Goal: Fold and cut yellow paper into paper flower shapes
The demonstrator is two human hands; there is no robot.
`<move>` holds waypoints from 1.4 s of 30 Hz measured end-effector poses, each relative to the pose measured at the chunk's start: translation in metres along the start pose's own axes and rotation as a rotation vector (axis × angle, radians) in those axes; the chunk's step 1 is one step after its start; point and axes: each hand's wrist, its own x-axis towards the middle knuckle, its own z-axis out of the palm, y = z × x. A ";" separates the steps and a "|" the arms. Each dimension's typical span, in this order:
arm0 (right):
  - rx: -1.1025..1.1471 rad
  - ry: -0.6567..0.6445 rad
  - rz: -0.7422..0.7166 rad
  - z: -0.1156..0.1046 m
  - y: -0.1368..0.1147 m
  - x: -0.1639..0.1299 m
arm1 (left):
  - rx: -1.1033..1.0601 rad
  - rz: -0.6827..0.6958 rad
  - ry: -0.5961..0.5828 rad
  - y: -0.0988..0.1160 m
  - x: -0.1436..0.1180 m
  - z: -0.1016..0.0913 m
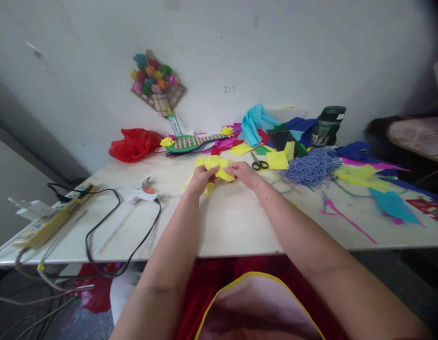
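Observation:
Between my two hands is a piece of yellow crepe paper [224, 175], held a little above the white table. My left hand [204, 178] pinches its left part, and my right hand [244, 174] pinches its right edge. More yellow paper [209, 190] shows under and behind my left hand; whether it is the same piece I cannot tell. Just right of my right hand lie black-handled scissors [259, 165], with yellow paper squares [277, 160] beside them.
Left stand a white glue gun [143, 194] with its black cord and a power strip [56, 218]. Behind are a red plastic bag [136, 144] and a green woven craft piece [197, 142]. Rightward lie tangled purple string [311, 167], coloured paper and a dark bottle [328, 126].

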 end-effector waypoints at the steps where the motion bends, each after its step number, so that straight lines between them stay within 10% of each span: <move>1: 0.004 -0.007 -0.002 0.000 0.000 0.000 | 0.004 0.001 0.003 0.000 0.000 0.000; 15: -0.017 -0.163 -0.086 -0.001 -0.004 -0.004 | -0.040 0.056 0.127 -0.003 0.004 -0.004; 42: -0.227 0.115 -0.263 0.003 0.004 0.007 | 0.054 -0.019 0.033 -0.001 0.001 0.001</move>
